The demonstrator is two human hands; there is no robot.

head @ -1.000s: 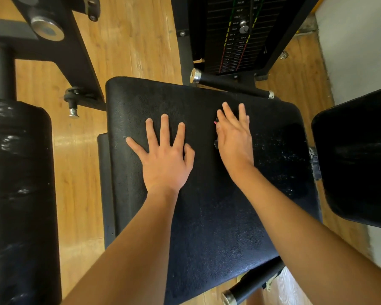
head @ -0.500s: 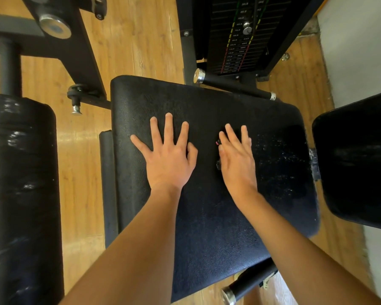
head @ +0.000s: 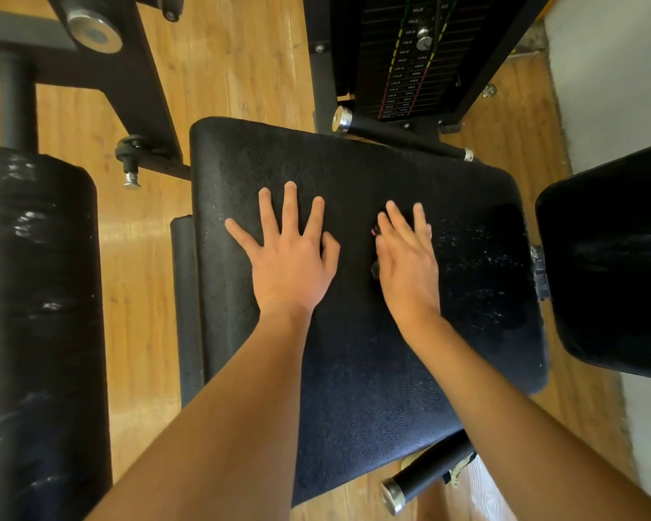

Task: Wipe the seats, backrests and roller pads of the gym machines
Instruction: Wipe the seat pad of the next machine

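Wooden floor, black seat pad, left hand pressed flat, right hand flat over small dark item, both grips uncurled.

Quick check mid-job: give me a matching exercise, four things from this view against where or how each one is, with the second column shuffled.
1 left hand
2 right hand
3 roller pad
4 weight stack

A top of view, beyond the seat
B flat on the seat, fingers spread wide
C left edge of view, off the seat
D flat on the seat, fingers close together

Pairs: 1-B, 2-D, 3-C, 4-A
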